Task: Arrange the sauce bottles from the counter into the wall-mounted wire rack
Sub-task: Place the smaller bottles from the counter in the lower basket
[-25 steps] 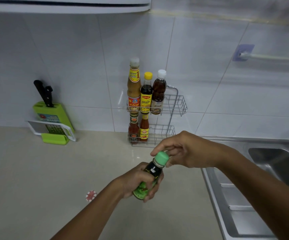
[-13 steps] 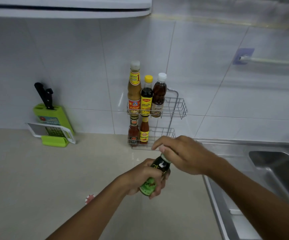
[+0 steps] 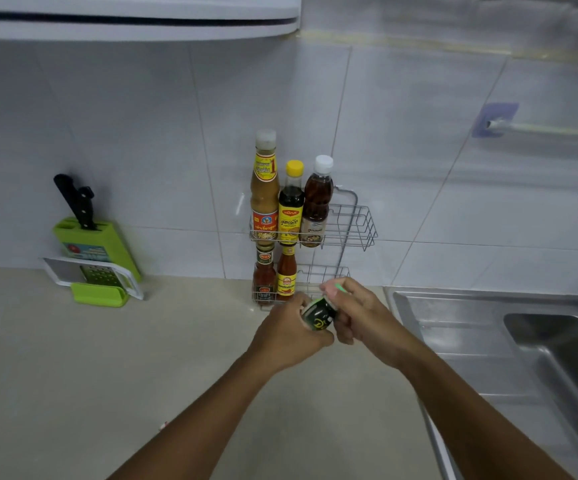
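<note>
Both my hands, left (image 3: 289, 336) and right (image 3: 358, 315), clamp fingers round the dark bottle (image 3: 318, 315), hiding its green cap, rack (image 3: 350, 225) at twelve o'clock.

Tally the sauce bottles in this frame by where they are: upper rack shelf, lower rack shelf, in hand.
Upper shelf of the wire rack: 3 (tan sauce bottle, yellow-capped dark bottle, white-capped brown bottle)
Lower shelf: 2 (dark-lidded red bottle, red chilli bottle)
In hand: 1 (green-labelled dark bottle, held by left hand and right hand)
Total: 6
</note>
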Tool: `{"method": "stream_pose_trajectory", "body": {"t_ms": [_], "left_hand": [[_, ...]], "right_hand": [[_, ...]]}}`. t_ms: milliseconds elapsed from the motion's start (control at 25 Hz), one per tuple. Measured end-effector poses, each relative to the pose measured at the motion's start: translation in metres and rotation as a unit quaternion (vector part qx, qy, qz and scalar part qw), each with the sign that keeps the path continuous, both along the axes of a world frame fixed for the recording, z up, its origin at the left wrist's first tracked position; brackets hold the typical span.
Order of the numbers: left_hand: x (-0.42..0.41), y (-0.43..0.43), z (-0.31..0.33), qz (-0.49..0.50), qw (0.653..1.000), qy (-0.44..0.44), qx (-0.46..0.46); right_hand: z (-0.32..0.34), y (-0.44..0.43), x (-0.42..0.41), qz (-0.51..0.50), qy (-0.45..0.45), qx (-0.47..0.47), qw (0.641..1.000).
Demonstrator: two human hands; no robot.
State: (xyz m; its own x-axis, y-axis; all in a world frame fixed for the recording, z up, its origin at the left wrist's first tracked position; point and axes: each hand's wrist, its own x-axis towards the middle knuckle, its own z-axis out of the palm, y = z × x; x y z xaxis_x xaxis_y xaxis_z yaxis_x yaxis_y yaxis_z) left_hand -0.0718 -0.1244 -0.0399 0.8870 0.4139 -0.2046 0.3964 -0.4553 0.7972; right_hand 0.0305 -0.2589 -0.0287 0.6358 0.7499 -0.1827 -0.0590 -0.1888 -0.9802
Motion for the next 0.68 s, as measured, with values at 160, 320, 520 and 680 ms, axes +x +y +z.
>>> {"method": "stream_pose_trajectory", "body": {"t_ms": [160, 320, 520, 680], "left_hand": [[0.028, 0.032, -0.008, -0.052, 0.985, 0.035, -0.163], [0.075, 0.067, -0.03, 0.074, 0.969, -0.024, -0.234], [0.132, 0.077, -0.05, 0.128, 0.979, -0.025, -0.157], [0.161, 0.072, -0.064, 0.185, 0.968, -0.008, -0.166]], "right_hand": [[-0.025, 0.0, 0.035, 0.008, -0.004, 0.05, 0.999], [-0.05, 0.011, 0.078, -0.155, -0.007, 0.055, 0.986], [-0.085, 0.038, 0.109, -0.254, -0.056, 0.005, 0.966], [-0.11, 0.063, 0.126, -0.256, -0.137, -0.046, 0.956]]}}
